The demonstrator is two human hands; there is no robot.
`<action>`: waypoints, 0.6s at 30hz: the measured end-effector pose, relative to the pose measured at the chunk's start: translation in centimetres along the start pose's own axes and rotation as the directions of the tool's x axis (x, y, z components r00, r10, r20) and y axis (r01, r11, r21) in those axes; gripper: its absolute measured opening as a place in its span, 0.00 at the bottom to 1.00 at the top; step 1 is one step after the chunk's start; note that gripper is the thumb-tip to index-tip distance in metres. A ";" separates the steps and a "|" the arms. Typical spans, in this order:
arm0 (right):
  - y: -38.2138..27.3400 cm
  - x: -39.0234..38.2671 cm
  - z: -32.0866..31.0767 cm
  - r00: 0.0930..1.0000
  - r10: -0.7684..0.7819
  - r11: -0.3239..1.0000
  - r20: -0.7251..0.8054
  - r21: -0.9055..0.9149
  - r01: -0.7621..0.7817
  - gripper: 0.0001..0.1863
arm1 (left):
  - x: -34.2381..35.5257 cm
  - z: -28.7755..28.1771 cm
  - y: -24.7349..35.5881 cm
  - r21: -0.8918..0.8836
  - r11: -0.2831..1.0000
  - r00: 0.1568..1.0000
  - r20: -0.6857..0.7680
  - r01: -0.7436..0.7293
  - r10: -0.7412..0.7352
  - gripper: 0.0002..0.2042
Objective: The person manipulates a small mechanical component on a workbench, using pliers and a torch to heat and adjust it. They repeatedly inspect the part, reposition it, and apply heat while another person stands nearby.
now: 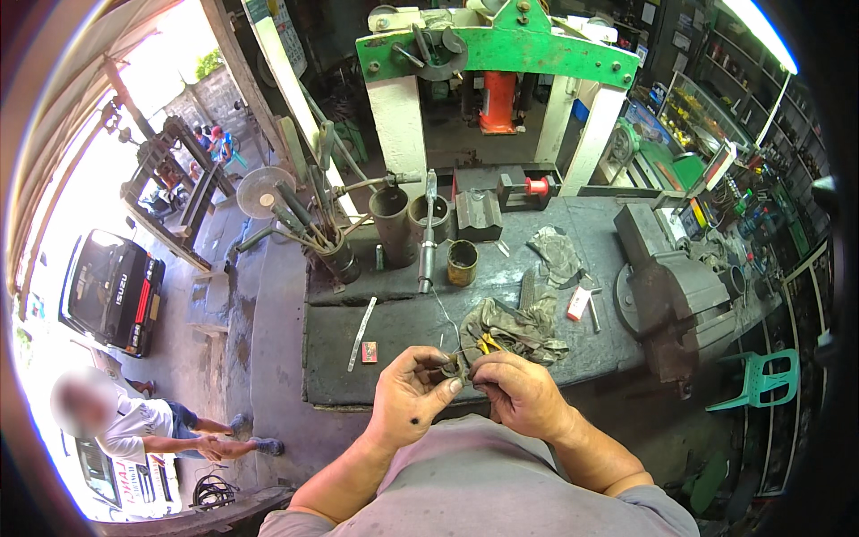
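Note:
My left hand (414, 394) and my right hand (517, 394) meet over the front edge of the dark metal bench (340, 385), fingers closed around a small dark item (459, 365) that is too hidden to name. A thin wire (447, 318) runs from near my fingers up toward a long metal cylinder tool (428, 251). Just beyond my hands lies a crumpled grimy rag (519, 322) with yellow-handled pliers (488, 343) on it. A small matchbox (369, 352), a steel ruler (361, 331), a white-and-red box (580, 302) and a metal bar (595, 318) lie on the bench.
A green press (555, 54), containers of rods (340, 259), a tin can (462, 262) and a large vise (671, 304) surround the work area. At left, a person (165, 443) is near a parked vehicle (107, 291); others (215, 148) sit farther off. A teal chair (761, 380) stands right.

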State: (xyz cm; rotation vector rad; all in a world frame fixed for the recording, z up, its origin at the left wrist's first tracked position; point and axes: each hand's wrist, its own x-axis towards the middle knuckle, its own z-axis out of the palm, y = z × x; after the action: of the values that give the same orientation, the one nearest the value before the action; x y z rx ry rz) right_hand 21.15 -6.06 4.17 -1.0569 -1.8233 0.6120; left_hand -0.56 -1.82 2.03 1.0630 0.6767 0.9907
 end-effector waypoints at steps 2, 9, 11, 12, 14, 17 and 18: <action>0.2 -0.1 0.1 1.000 -0.002 1.000 -0.013 0.000 0.002 0.16 | -0.1 0.1 0.1 0.059 0.998 1.000 0.015 -0.022 0.021 0.17; 0.3 -0.4 0.1 0.999 -0.039 0.999 -0.033 -0.014 0.039 0.18 | -0.3 0.3 0.3 0.279 0.949 0.989 0.064 -0.148 0.135 0.16; 0.2 -0.4 0.1 0.999 -0.044 0.999 -0.033 -0.021 0.043 0.17 | -0.3 0.4 0.3 0.281 0.948 0.988 0.063 -0.150 0.138 0.16; 0.1 -0.5 0.0 0.998 -0.046 0.999 -0.036 -0.031 0.045 0.17 | -0.3 0.5 0.3 0.233 0.964 0.991 0.051 -0.129 0.120 0.16; 0.0 -0.5 0.0 0.998 -0.056 0.998 -0.038 -0.045 0.054 0.16 | -0.2 0.6 0.2 0.162 0.981 0.994 0.036 -0.103 0.099 0.16; 0.0 -0.5 -0.2 0.998 -0.057 0.997 -0.021 -0.045 0.056 0.17 | -0.1 0.7 0.2 0.110 0.991 0.997 0.019 -0.073 0.071 0.16; 0.0 -0.6 -0.3 0.999 -0.043 0.998 -0.006 -0.036 0.043 0.18 | -0.1 0.6 0.2 0.101 0.994 0.999 0.010 -0.051 0.050 0.16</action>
State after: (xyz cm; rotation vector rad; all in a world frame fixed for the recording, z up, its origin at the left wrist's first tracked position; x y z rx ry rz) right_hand 21.50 -6.55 4.01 -1.0395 -1.8527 0.5508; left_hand -0.14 -2.10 2.46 1.1774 0.7032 1.0042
